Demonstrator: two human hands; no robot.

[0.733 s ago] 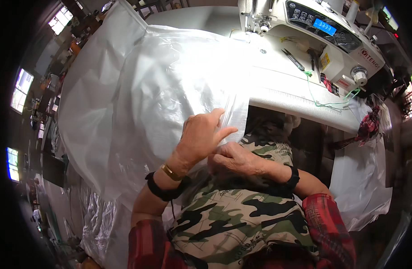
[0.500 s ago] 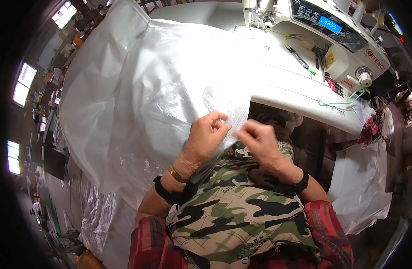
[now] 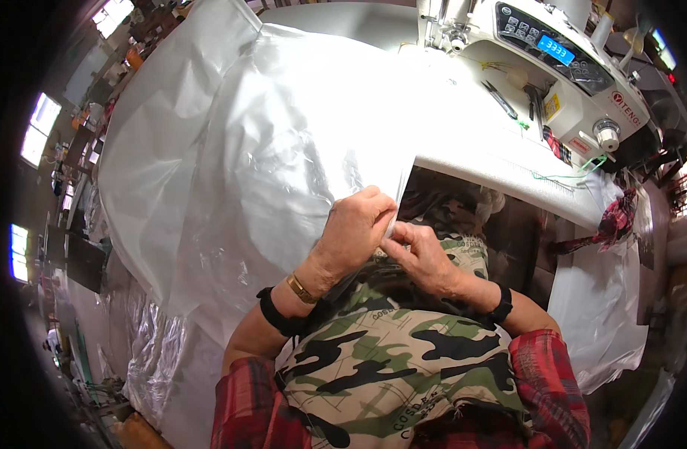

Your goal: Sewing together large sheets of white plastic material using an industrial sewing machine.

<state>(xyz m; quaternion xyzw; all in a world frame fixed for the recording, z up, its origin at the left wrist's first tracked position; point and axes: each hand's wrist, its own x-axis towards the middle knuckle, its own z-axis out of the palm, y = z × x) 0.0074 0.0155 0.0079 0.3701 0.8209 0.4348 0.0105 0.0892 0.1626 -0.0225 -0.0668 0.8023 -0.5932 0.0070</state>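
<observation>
A large sheet of translucent white plastic point(image 3: 284, 135) spreads over the sewing table and hangs down toward my lap. My left hand point(image 3: 356, 228) is closed on its right edge, with thumb and fingers pinched together. Just below and to the right, my right hand point(image 3: 422, 258) pinches the same edge near its corner, the fingertips almost touching those of the left. The edge looks folded into a narrow strip between them. My fingers hide part of the fold.
A white sewing machine point(image 3: 560, 60) with a lit panel stands at the far right. Thread snips point(image 3: 499, 99) lie beside it on the white table edge point(image 3: 508, 176). A red plaid cloth point(image 3: 619, 217) hangs at the table's right end, above more white plastic point(image 3: 602, 307).
My right hand has closed in and now grips the edge. The wide textured strip along that edge has turned into a narrow fold. My left fingers have closed over it.
</observation>
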